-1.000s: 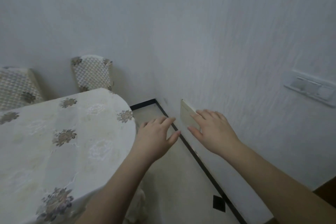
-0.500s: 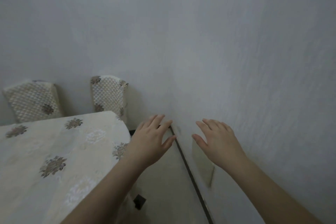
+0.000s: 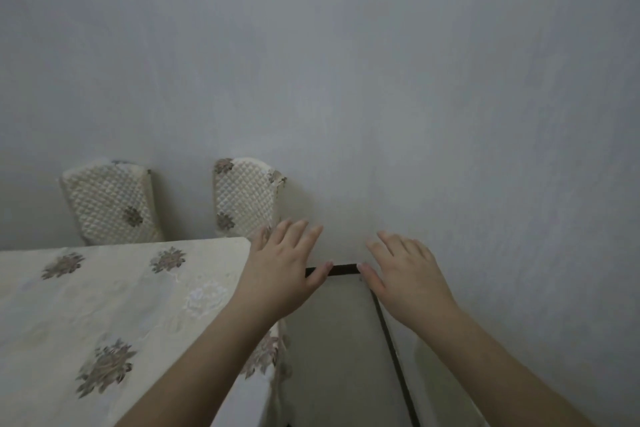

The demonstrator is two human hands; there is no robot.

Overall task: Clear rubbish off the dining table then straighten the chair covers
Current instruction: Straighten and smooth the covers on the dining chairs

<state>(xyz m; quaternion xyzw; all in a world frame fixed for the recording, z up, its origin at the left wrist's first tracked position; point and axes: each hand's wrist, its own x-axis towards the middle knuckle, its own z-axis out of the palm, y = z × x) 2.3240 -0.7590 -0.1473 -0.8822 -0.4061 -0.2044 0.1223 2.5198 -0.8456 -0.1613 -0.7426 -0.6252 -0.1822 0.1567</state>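
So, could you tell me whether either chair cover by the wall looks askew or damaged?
The right chair cover looks frayed or rucked at its top right corner, and the left chair cover sits tilted with something bluish showing at its top edge. Both hands hold nothing.

**A dim corner with pale walls**

Two plain, grey-white plastered walls (image 3: 346, 62) meet in a corner (image 3: 360, 267), and everything else sits around that corner. A dark skirting strip (image 3: 341, 270) runs leftward from its foot, and a second dark strip (image 3: 394, 357) runs from it toward the viewer along the right-hand wall. Between them lies a pale, matt floor (image 3: 332, 340). The light is soft and low, with a faint shadow on the wall just left of the corner. The right-hand wall shows fine vertical texture.
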